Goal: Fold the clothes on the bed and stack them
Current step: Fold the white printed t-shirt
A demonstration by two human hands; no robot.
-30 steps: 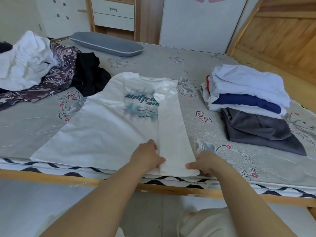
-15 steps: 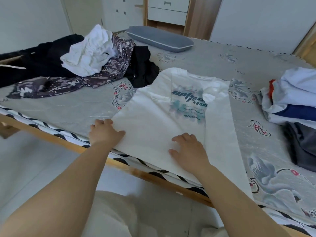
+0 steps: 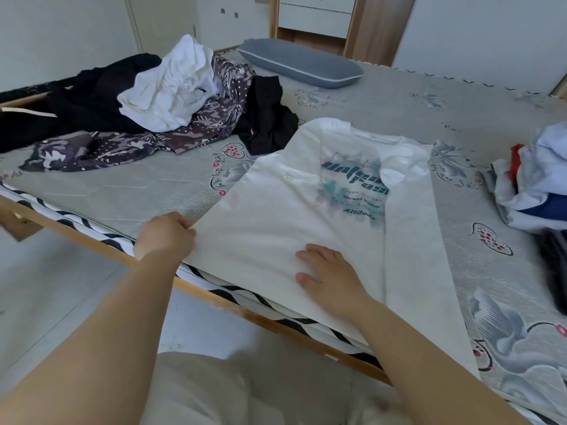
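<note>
Left hand (image 3: 167, 236) fingers clamp the white T-shirt (image 3: 276, 228) corner; right hand (image 3: 329, 271) lies flat, fingers apart.

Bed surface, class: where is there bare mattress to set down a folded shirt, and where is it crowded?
Bare mattress lies beyond the white T-shirt, right of the grey pillow. A smaller patch lies between the unfolded pile and the bed's near edge. Crowded: the pile at far left and the folded stack at right.

both forearms (image 3: 101, 342) bare, no sleeves in view; beige trousers (image 3: 245, 391) at the bottom edge
</note>
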